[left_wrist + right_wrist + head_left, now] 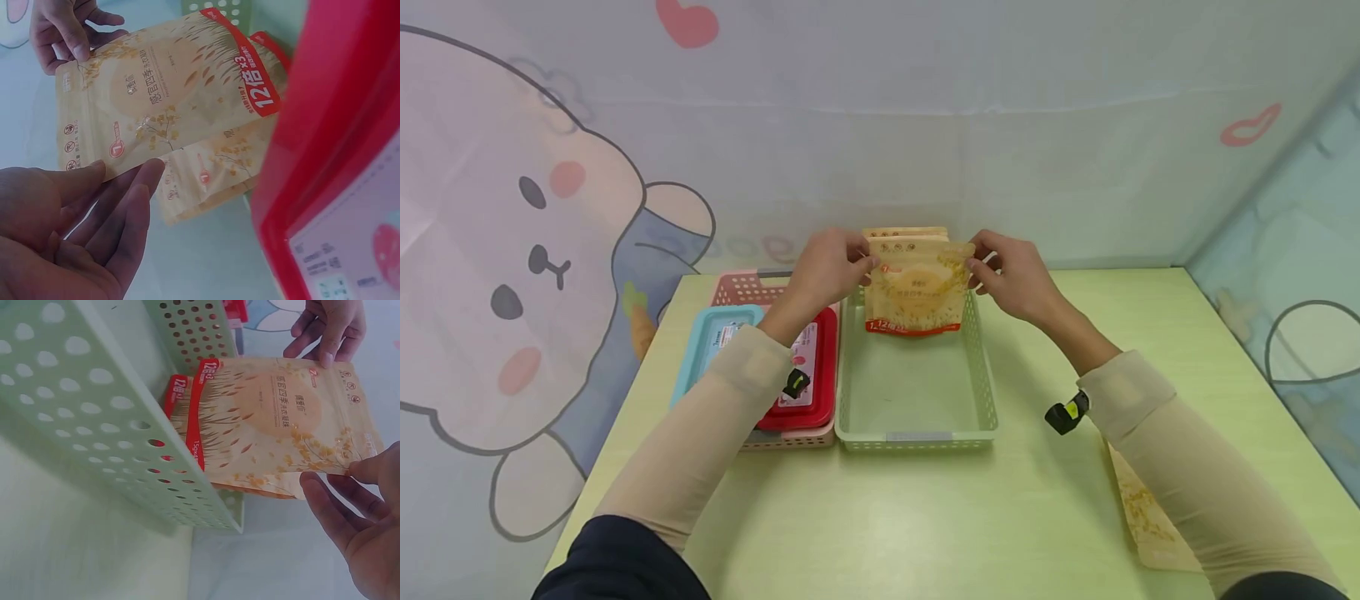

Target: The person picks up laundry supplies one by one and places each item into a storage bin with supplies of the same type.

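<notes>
Between both hands, a tan laundry pod pouch (917, 287) with a red bottom band is held upright over the far end of a green perforated basket (917, 387). My left hand (829, 268) pinches its left upper edge between thumb and fingers. At the opposite upper edge, my right hand (1013, 273) pinches the pouch the same way. Right behind it, more matching pouches (904, 232) stand in the basket, largely hidden; their red bottoms show beside the basket wall (125, 406) in the right wrist view.
Left of the green basket stands a pink basket (748, 289) holding a red-lidded box (823, 367) and a light blue-lidded box (703, 342). Another tan pouch (1142, 508) lies on the table (925, 525), partly under the right forearm. A printed cloth (1037, 158) hangs behind.
</notes>
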Tool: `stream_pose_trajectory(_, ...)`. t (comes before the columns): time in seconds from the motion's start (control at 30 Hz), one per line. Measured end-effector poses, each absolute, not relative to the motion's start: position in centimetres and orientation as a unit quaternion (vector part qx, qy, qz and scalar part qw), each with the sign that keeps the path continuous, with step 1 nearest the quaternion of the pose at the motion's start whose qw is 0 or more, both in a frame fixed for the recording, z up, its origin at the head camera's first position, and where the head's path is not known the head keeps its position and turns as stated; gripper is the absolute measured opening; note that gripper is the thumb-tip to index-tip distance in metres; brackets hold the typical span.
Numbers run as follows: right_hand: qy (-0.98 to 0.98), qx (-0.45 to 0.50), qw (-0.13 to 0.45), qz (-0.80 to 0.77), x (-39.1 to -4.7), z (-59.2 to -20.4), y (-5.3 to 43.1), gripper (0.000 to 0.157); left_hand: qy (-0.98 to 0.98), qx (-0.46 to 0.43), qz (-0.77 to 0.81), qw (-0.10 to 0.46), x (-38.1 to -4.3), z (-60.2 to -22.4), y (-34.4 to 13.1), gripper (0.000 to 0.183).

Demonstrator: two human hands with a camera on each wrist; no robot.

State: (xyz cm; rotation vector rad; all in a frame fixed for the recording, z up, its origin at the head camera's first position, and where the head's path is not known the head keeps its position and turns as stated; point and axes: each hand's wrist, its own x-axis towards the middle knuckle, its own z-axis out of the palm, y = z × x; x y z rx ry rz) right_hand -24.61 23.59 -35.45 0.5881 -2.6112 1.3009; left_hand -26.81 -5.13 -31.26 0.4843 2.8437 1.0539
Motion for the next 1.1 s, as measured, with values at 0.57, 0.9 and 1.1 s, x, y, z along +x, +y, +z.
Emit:
stream_pose_trajectory(0.57,-0.879,0.192,0.04,0.434,-25.1,-38.0,22.5,0.009,0.958,0.129,0.255,0.018,-27.0,-33.9,-5.5,0.026)
stream_pose_trajectory(0.9,-0.881,0.185,0.038,0.433,-25.2,-38.8,22.6,0.01,0.963,0.125,0.238,0.033,-26.9,-34.4,-5.2,0.029)
stream_pose_trajectory(1.1,-0.882,0.179,0.036,0.435,-25.4,-39.0,22.5,0.009,0.964,0.125,0.231,0.036,-27.0,-34.4,-5.2,0.03)
